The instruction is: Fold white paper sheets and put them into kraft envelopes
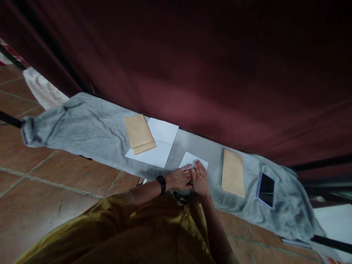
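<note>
A small white sheet of paper, possibly folded, lies on the grey cloth in front of me. Both hands press on its near part and hide that edge. My left hand, with a dark band at the wrist, rests flat with the fingers pointing right. Beside it, my right hand lies with its fingers stretched out over the paper. To the left, a larger creased white sheet lies partly under a stack of brown envelopes. Another brown envelope sits to the right of my hands.
The grey cloth covers a long narrow surface. A phone lies towards its right end. A dark red curtain hangs right along the far edge. Tiled floor shows on the near side, and dark bars stick out at the ends.
</note>
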`<state>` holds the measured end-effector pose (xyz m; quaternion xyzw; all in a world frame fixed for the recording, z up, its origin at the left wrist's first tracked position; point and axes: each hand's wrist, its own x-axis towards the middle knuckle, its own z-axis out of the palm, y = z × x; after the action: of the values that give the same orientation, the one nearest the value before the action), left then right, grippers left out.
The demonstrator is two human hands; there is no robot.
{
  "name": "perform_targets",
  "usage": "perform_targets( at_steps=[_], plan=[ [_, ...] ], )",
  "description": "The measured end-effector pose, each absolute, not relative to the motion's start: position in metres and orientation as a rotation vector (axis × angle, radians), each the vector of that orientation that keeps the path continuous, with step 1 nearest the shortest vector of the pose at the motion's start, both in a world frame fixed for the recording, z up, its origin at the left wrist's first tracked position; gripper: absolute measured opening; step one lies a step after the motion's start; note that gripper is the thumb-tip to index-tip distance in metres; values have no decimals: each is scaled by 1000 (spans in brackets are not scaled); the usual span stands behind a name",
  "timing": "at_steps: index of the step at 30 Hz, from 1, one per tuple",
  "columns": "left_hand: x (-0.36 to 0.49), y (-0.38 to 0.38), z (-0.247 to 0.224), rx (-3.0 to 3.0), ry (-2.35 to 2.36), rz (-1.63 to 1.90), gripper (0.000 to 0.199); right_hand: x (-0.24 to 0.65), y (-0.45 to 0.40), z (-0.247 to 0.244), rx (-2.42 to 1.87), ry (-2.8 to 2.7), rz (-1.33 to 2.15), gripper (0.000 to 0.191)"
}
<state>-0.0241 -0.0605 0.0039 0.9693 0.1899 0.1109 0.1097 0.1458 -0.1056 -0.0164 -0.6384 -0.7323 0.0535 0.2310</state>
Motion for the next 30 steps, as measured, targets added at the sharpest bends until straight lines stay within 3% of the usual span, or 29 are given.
perform_targets(
  at_steps=[7, 19, 26, 30],
  plan=[
    [-36, -56, 8, 2799, 769, 346, 67, 156, -103, -17, -1838, -2025, -34, 56],
    [-54, -50, -5, 2761, 1133, 472, 61, 175, -111, -20, -1921, -1909, -137, 55],
    [-25, -53, -2, 2708, 1313, 513, 60, 184, -119, -19, -1894, -1857, -69, 51],
    [10, -58, 1, 2763, 1120, 462, 53, 185, -118, -19, -1892, -1801, -58, 50]
  ],
)
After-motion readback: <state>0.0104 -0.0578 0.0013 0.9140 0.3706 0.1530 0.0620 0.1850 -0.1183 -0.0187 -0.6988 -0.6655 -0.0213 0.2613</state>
